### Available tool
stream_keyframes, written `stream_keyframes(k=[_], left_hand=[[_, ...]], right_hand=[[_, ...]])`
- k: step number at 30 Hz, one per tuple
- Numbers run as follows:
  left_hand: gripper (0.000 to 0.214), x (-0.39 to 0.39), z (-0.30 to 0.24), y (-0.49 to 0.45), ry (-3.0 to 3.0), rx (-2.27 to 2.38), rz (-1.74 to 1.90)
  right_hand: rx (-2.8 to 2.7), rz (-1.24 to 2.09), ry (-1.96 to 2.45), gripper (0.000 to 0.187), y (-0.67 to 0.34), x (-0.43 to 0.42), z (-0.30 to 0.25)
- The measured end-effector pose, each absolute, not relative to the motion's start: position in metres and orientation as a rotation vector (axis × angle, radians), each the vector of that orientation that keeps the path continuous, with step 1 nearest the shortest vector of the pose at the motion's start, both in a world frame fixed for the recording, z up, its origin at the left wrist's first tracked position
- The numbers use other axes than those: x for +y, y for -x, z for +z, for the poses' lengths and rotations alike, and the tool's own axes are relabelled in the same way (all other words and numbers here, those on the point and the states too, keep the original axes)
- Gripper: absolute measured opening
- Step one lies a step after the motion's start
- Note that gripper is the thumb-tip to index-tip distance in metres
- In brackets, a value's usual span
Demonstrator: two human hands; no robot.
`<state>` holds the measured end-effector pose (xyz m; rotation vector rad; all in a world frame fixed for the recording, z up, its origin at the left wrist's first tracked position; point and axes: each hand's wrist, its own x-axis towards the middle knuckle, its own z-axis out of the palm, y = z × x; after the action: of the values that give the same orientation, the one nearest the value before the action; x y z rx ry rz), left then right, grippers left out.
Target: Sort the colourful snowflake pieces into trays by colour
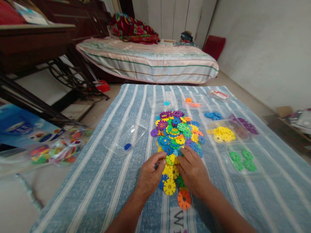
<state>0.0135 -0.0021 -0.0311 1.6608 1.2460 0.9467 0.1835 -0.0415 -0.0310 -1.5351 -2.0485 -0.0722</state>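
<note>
A heap of small plastic snowflake discs (177, 132) in many colours lies in the middle of a blue striped cloth (102, 181). My left hand (149, 174) rests at the heap's near left edge, fingers curled and pinching among the yellow discs. My right hand (193, 170) lies beside it on the near right edge, fingers bent down onto the discs. Between the two hands sit yellow discs (171, 168), and an orange disc (184, 199) lies nearest me. What each hand pinches is hidden by the fingers.
Clear containers ring the heap: one with a blue disc (127, 146), yellow discs (222, 133), green discs (241, 160), purple discs (246, 125), blue discs (212, 115). A bag of toys (58, 150) lies left. A bed (148, 60) stands behind.
</note>
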Motion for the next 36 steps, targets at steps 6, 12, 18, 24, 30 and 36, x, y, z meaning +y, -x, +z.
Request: stream_keyframes(k=[6,12,18,24,30,36], left_hand=[[0.022,-0.002,-0.034,-0.013,-1.678,1.251,0.929],[0.022,-0.003,-0.031,-0.012,-1.717,1.233,0.927],[0.021,-0.004,-0.027,-0.012,-1.749,1.234,0.912],[0.021,-0.004,-0.029,-0.012,-1.755,1.233,0.917],[0.022,-0.004,-0.029,-0.011,-1.732,1.236,0.914],[0.022,-0.003,-0.028,-0.008,-1.72,1.254,0.901]], right_hand=[[-2.06,-0.195,1.486,0.014,-0.184,-0.039,-0.038],[-2.016,-0.215,1.337,0.017,-0.196,-0.044,-0.03],[-1.742,-0.601,1.475,0.012,-0.256,-0.026,0.011],[-1.786,-0.54,1.575,0.015,-0.268,-0.037,0.01],[-1.974,-0.202,1.73,0.02,-0.218,-0.06,-0.031],[-1.952,-0.172,1.901,0.02,-0.199,-0.055,-0.037]])
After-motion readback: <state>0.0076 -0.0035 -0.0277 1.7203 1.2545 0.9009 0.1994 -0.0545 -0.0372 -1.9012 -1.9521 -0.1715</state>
